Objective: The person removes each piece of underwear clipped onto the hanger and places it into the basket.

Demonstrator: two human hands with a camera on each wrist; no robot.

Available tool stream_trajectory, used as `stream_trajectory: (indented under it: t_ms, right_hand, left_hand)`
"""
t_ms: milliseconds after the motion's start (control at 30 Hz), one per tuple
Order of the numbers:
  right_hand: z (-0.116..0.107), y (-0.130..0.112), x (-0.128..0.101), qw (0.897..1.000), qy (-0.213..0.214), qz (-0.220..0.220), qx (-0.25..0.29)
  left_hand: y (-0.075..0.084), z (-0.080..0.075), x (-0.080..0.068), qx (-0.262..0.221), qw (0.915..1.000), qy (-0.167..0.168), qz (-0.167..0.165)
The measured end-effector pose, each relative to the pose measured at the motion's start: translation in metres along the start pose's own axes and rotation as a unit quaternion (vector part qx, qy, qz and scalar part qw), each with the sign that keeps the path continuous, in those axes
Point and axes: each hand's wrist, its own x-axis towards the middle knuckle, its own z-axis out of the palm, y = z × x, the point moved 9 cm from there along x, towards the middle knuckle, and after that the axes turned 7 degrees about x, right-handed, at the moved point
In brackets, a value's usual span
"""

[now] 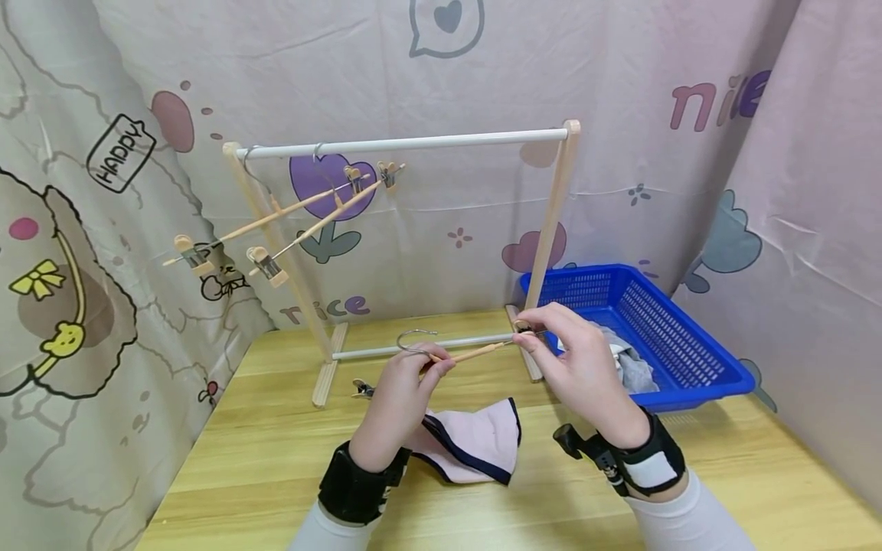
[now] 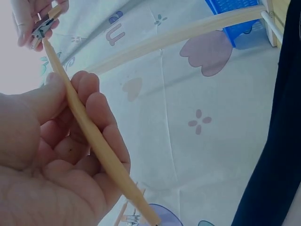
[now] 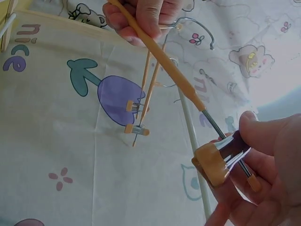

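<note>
My left hand grips a small wooden clip hanger near its middle, by the metal hook. At the hanger's right end, my right hand pinches a metal clip with tan tips; the right wrist view shows it on the thin metal rod, with nothing between its tips. Another clip shows at the left end, past the left hand. Below the hands, a pink cloth piece with dark navy edging lies on the table, partly hidden by the left wrist.
A wooden rack with a white top rod stands at the back. Two clip hangers hang at its left side. On the right, a blue plastic basket holds grey and white cloth. Printed curtains surround the wooden table.
</note>
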Motion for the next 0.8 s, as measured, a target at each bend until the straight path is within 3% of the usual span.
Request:
stream_trajectory:
  t_ms: [333, 467, 567, 700, 800]
  right_hand:
    - [0.001, 0.008, 0.000, 0.998, -0.031, 0.054, -0.011]
    - [0.001, 0.006, 0.000, 0.998, -0.027, 0.053, -0.031]
    - [0.001, -0.004, -0.001, 0.999, -0.003, 0.007, -0.051]
    - [0.005, -0.031, -0.005, 0.993, 0.033, -0.098, -0.060]
    - [0.017, -0.051, -0.011, 0.985, 0.020, -0.162, -0.049]
  left_hand:
    - [0.002, -0.001, -0.001, -0.007, 0.9999, -0.005, -0.007]
    - [0.001, 0.000, -0.002, -0.006, 0.9999, -0.007, -0.008]
    - [0.002, 0.002, -0.002, -0.001, 0.9999, -0.009, -0.005]
    - [0.005, 0.003, -0.004, 0.009, 0.9999, -0.012, 0.008]
    - [0.007, 0.005, -0.005, 0.015, 0.9995, -0.015, 0.021]
